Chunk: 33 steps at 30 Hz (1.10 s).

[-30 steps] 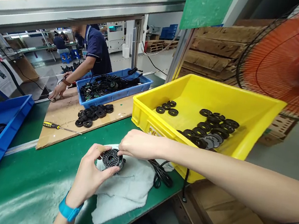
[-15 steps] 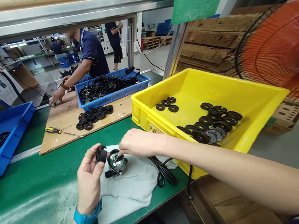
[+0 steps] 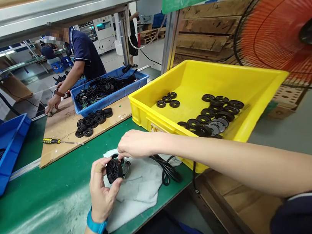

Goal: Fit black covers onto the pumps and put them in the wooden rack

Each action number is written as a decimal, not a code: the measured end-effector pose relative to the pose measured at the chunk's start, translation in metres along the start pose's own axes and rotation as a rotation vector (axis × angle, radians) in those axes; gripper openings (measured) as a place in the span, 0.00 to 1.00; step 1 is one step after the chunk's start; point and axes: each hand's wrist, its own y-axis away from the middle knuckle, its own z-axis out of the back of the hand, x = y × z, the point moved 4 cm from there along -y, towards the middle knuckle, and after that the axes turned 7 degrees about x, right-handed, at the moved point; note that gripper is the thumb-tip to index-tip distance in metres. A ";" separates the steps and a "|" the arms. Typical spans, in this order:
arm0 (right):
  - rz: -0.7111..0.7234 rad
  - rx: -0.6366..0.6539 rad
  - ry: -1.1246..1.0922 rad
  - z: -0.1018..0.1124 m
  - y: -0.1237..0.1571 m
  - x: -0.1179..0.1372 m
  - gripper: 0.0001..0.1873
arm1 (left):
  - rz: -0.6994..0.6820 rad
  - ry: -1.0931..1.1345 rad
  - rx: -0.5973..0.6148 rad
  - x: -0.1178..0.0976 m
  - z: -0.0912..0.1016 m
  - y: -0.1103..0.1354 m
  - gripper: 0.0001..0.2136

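Note:
My left hand (image 3: 101, 194), a blue band on its wrist, grips a round black cover (image 3: 114, 170) by its rim, thumb against fingers. The cover's wavy-slotted face is turned toward me. Right behind it sits a round metal housing (image 3: 126, 168), partly hidden by the cover; whether the two touch, I cannot tell. My right hand (image 3: 134, 143) reaches down to the housing's upper edge with bent, closed fingers. What those fingertips hold, if anything, is hidden. Under the housing lies a white cloth (image 3: 141, 194), and a coiled black cable (image 3: 168, 171) rests beside it.
A yellow bin (image 3: 156, 117) holds black rings. On a wooden board (image 3: 62, 125) lie several black round covers (image 3: 93, 121) and a screwdriver (image 3: 62, 142). Blue trays (image 3: 109, 99) contain cables and boards. A co-worker (image 3: 85, 54) leans over the far side. A fan (image 3: 277, 37) stands right.
My left hand has brought the black cover rightward, in front of the housing, and turned its slotted face toward me. My right hand stays at the housing. The camera view has shifted slightly.

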 end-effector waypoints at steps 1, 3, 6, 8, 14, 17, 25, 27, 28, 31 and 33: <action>-0.001 -0.008 -0.010 0.000 0.000 -0.001 0.17 | 0.002 0.001 -0.003 0.001 0.000 0.000 0.20; -0.005 -0.035 -0.030 -0.001 -0.001 -0.003 0.17 | -0.001 -0.010 -0.003 0.002 -0.001 0.000 0.20; -0.017 -0.065 -0.067 -0.002 -0.002 -0.005 0.18 | 0.003 -0.023 -0.004 0.004 -0.002 0.001 0.21; -0.034 -0.060 -0.116 -0.002 -0.002 -0.006 0.18 | 0.010 -0.020 -0.004 0.005 -0.002 0.001 0.21; -0.070 0.001 -0.315 0.002 0.000 -0.015 0.16 | 0.025 0.000 -0.003 0.006 -0.002 0.001 0.20; -0.069 -0.023 -0.367 0.005 0.001 -0.020 0.14 | 0.028 0.003 -0.002 0.006 -0.002 0.001 0.19; -0.148 -0.026 -0.345 0.005 0.007 -0.017 0.12 | -0.007 -0.026 0.021 -0.001 -0.006 0.001 0.20; -0.180 -0.006 -0.331 0.006 0.008 -0.015 0.12 | -0.013 -0.007 0.044 -0.003 -0.007 0.001 0.20; -0.191 0.000 -0.323 0.006 0.008 -0.014 0.12 | -0.008 0.026 0.052 -0.004 -0.007 0.001 0.21; -0.203 0.021 -0.311 0.008 0.009 -0.011 0.12 | 0.023 0.164 0.021 -0.007 0.003 -0.004 0.22; -0.198 0.021 -0.318 0.008 0.008 -0.010 0.12 | 0.026 0.145 -0.027 -0.010 0.016 -0.010 0.22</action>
